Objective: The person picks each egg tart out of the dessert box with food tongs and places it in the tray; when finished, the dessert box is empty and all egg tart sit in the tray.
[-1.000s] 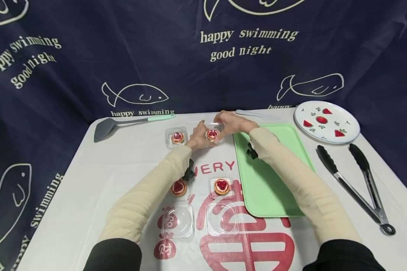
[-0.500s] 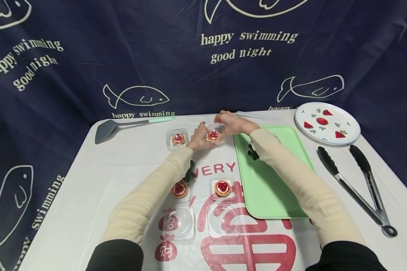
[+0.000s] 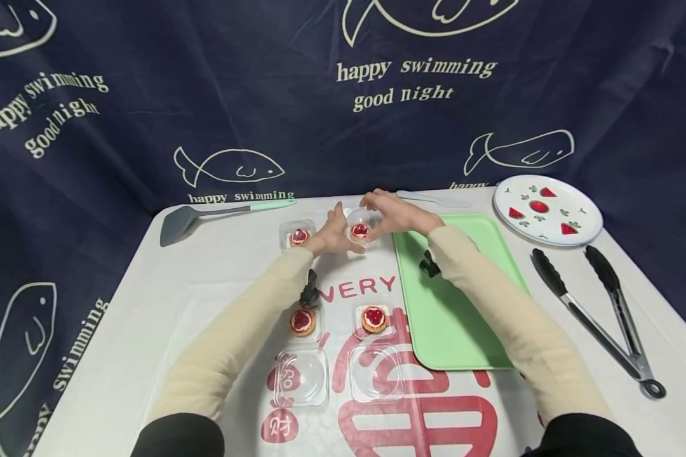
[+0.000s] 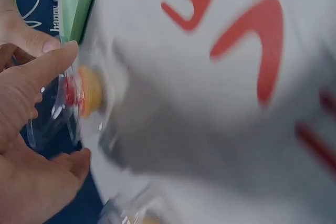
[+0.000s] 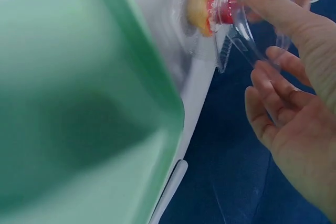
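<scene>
A clear plastic box with a small red-topped tart (image 3: 359, 231) stands at the back of the table between both hands. My right hand (image 3: 397, 211) holds its clear domed lid (image 5: 241, 35) between thumb and fingers, and the lid stands close over the tart. My left hand (image 3: 333, 233) is at the box's left side, fingers spread around it; its thumb stands apart from the plastic in the left wrist view. Left of it, another boxed tart (image 3: 300, 236) is under its lid. Nearer me, two more tarts (image 3: 374, 318) sit in box bases, with clear lids (image 3: 377, 373) folded toward me.
A green tray (image 3: 463, 304) lies under the right forearm. Further right are a fruit-patterned plate (image 3: 549, 222) and black-tipped tongs (image 3: 612, 317). A grey spatula (image 3: 177, 223) lies at the back left, a pale knife (image 3: 434, 198) at the back edge, against a dark blue curtain (image 3: 320, 114).
My left hand has shifted slightly left, its fingers spreading away from the box. The right hand stays at the lid. The other things keep their places.
</scene>
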Action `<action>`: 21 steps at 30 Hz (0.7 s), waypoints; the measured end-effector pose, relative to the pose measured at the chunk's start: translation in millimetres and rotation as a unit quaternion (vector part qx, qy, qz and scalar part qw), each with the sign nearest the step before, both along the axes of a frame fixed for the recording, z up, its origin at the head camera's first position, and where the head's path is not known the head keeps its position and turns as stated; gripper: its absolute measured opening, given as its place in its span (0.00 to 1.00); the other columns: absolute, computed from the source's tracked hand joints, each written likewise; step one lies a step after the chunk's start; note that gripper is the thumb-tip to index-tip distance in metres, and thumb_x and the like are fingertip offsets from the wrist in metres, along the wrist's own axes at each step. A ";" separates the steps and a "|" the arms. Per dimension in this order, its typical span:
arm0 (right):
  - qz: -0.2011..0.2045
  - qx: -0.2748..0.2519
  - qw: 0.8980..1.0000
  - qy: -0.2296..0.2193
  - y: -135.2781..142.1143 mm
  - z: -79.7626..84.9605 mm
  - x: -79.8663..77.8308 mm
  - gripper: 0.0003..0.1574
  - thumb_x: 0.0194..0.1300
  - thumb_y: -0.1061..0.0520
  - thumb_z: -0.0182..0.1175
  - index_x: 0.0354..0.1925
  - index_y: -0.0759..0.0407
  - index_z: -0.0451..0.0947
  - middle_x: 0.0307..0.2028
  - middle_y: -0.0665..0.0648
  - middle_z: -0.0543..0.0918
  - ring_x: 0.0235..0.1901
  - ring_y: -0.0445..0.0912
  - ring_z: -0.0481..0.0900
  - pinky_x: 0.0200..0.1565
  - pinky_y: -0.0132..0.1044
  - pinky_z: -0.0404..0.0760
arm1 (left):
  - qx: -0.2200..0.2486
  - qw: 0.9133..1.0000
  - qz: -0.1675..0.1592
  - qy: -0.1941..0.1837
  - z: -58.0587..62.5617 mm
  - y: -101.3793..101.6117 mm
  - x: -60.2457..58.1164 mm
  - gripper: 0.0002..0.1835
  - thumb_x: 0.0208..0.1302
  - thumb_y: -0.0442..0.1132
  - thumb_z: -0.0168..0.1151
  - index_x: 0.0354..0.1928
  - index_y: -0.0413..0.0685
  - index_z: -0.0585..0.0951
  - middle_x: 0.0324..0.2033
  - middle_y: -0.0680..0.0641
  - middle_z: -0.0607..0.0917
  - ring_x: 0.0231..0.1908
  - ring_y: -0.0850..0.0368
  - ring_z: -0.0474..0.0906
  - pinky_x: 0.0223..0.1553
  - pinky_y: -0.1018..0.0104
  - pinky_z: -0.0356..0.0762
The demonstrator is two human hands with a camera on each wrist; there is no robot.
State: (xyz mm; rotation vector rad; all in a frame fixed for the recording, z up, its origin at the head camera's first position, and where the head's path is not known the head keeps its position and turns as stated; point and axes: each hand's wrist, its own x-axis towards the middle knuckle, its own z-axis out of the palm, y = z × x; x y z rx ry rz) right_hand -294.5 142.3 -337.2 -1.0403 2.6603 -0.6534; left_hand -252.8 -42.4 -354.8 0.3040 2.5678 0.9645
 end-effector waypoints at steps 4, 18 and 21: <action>0.003 -0.037 0.999 0.007 3.6 1.1 7.0 0.43 0.47 0.53 0.78 0.56 0.67 0.69 0.47 0.64 0.75 0.49 0.56 0.74 0.53 0.49 0.75 | -0.015 0.996 -0.049 0.072 6.8 -8.2 0.0 0.57 0.55 0.41 0.73 0.75 0.37 0.43 0.71 0.33 0.52 0.72 0.42 0.51 0.72 0.56 0.55; -0.011 -0.138 0.990 -0.025 12.9 9.5 24.9 0.48 0.53 0.56 0.74 0.66 0.65 0.63 0.58 0.66 0.74 0.56 0.58 0.75 0.57 0.52 0.76 | -0.093 0.935 -0.158 0.303 15.5 -22.3 4.1 0.44 0.58 0.42 0.71 0.70 0.32 0.58 0.65 0.35 0.67 0.51 0.45 0.79 0.52 0.57 0.80; -0.024 -0.164 0.983 -0.077 16.6 9.7 31.3 0.46 0.61 0.55 0.69 0.70 0.65 0.59 0.63 0.66 0.72 0.63 0.59 0.71 0.63 0.52 0.71 | -0.092 0.918 -0.169 0.348 14.8 -24.2 10.1 0.33 0.60 0.37 0.68 0.65 0.33 0.67 0.58 0.37 0.73 0.45 0.47 0.81 0.45 0.58 0.83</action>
